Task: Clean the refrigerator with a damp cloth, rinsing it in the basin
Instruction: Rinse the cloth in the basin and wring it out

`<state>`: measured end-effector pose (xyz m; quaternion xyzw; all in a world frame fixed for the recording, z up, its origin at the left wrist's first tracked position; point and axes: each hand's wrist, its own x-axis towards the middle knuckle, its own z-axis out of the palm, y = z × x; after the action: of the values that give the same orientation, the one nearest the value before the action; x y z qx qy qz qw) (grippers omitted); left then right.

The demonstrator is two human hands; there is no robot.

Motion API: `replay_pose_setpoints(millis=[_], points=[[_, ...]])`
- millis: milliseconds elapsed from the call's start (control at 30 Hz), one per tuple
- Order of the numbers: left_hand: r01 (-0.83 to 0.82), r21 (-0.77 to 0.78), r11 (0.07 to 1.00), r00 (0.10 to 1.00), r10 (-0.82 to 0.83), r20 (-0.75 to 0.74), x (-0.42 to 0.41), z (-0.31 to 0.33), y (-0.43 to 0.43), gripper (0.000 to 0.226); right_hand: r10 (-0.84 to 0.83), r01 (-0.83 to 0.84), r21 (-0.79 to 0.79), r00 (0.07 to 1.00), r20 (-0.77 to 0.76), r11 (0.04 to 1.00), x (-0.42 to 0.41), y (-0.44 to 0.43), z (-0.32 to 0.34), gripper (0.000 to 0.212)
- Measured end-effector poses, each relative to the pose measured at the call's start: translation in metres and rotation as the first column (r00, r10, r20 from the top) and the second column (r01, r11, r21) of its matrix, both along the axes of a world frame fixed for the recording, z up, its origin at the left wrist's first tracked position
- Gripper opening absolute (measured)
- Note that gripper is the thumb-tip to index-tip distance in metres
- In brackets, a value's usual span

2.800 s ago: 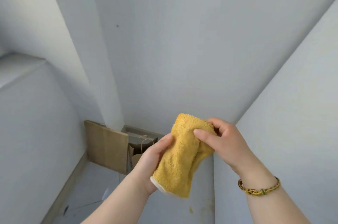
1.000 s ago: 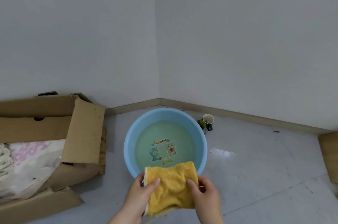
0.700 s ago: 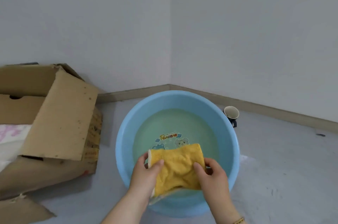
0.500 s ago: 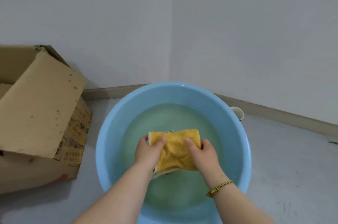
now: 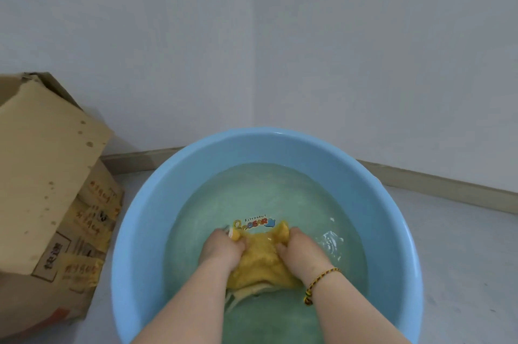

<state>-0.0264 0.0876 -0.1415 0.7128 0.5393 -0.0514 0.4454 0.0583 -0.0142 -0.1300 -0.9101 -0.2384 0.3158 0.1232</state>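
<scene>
Yellow terry cloth [image 5: 259,259] is being held under the water [image 5: 266,192] in the blue basin [image 5: 375,197], bunched between the two grips. Its left end is being clutched by the left grip [image 5: 221,248] and its right end by the right grip [image 5: 301,252]. Fingers are being curled into the fabric on both sides, so neither grip is being left spread. The cloth's long axis is lying crosswise, from one grip to the other, and its pale hem is trailing back between the forearms. Neither grip is being favoured as the nearer, since the cloth is being touched by both.

The rinse is being judged as the step in hand. The coming move is probably being set up as a rub or a wring, with the two ends being worked against each other along that crosswise axis.

Open water is being offered ahead of the grips, up to the far wall of the basin, and to either side. A printed picture [image 5: 255,223] on the basin's bottom is showing just ahead of the fingertips. The near rim is lying close under the forearms, so any lift for wringing is best being taken straight up, over the water. Beyond the left grip, a cardboard box [image 5: 47,175] is standing just beside the basin. Beyond the right grip, grey floor [image 5: 462,245] is lying open. A beaded bracelet [image 5: 322,280] is being worn at the right wrist, about at the waterline.
</scene>
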Motion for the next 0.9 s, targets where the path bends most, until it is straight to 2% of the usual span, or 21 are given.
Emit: replay_pose_setpoints(millis=[100, 200, 267, 333, 400, 433, 500, 567, 633, 700, 767, 900], points=[[-0.022, -0.024, 0.999, 1.0, 0.022, 0.005, 0.001, 0.0, 0.001, 0.05, -0.048, 0.049, 0.031, 0.999, -0.026, 0.998, 0.004, 0.007, -0.004, 0.031], [-0.187, -0.248, 0.951, 0.953, 0.237, 0.191, 0.0, 0.008, -0.002, 0.047, -0.145, 0.178, 0.167, 0.971, -0.192, 0.97, 0.002, 0.007, 0.004, 0.031], [-0.276, -0.377, 0.884, 0.875, 0.393, 0.282, 0.002, 0.024, -0.004, 0.044, -0.247, 0.359, 0.327, 0.908, -0.338, 0.874, -0.002, 0.006, 0.021, 0.028], [-0.309, -0.404, 0.861, 0.807, 0.462, 0.368, 0.008, 0.039, -0.006, 0.043, -0.326, 0.499, 0.488, 0.858, -0.398, 0.716, -0.008, 0.007, 0.04, 0.022], [-0.31, -0.402, 0.862, 0.756, 0.479, 0.445, 0.015, 0.052, -0.009, 0.041, -0.338, 0.48, 0.639, 0.877, -0.34, 0.602, -0.021, 0.01, 0.057, 0.009], [-0.303, -0.399, 0.865, 0.737, 0.478, 0.478, 0.019, 0.059, -0.01, 0.036, -0.323, 0.433, 0.698, 0.9, -0.293, 0.571, -0.03, 0.012, 0.064, 0.011], [-0.292, -0.409, 0.865, 0.701, 0.484, 0.524, 0.024, 0.071, -0.017, 0.031, -0.289, 0.332, 0.75, 0.937, -0.194, 0.572, -0.044, 0.014, 0.075, 0.026], [-0.288, -0.372, 0.883, 0.664, 0.463, 0.587, 0.024, 0.076, -0.026, 0.039, -0.3, 0.279, 0.748, 0.947, -0.112, 0.602, -0.045, 0.018, 0.076, 0.03], [-0.27, -0.277, 0.922, 0.67, 0.387, 0.634, 0.022, 0.077, -0.036, 0.046, -0.34, 0.304, 0.729, 0.935, -0.104, 0.613, -0.034, 0.02, 0.073, 0.024], [-0.236, -0.182, 0.955, 0.694, 0.297, 0.655, 0.018, 0.08, -0.045, 0.039, -0.367, 0.336, 0.727, 0.922, -0.123, 0.599, -0.03, 0.018, 0.07, 0.025], [-0.257, -0.145, 0.955, 0.714, 0.289, 0.637, 0.016, 0.081, -0.041, 0.04, -0.37, 0.316, 0.754, 0.923, -0.104, 0.576, -0.044, 0.009, 0.068, 0.025], [-0.284, -0.356, 0.89, 0.661, 0.451, 0.6, 0.013, 0.077, -0.029, 0.042, -0.286, 0.135, 0.784, 0.956, 0.057, 0.606, -0.065, 0.003, 0.073, 0.024]])
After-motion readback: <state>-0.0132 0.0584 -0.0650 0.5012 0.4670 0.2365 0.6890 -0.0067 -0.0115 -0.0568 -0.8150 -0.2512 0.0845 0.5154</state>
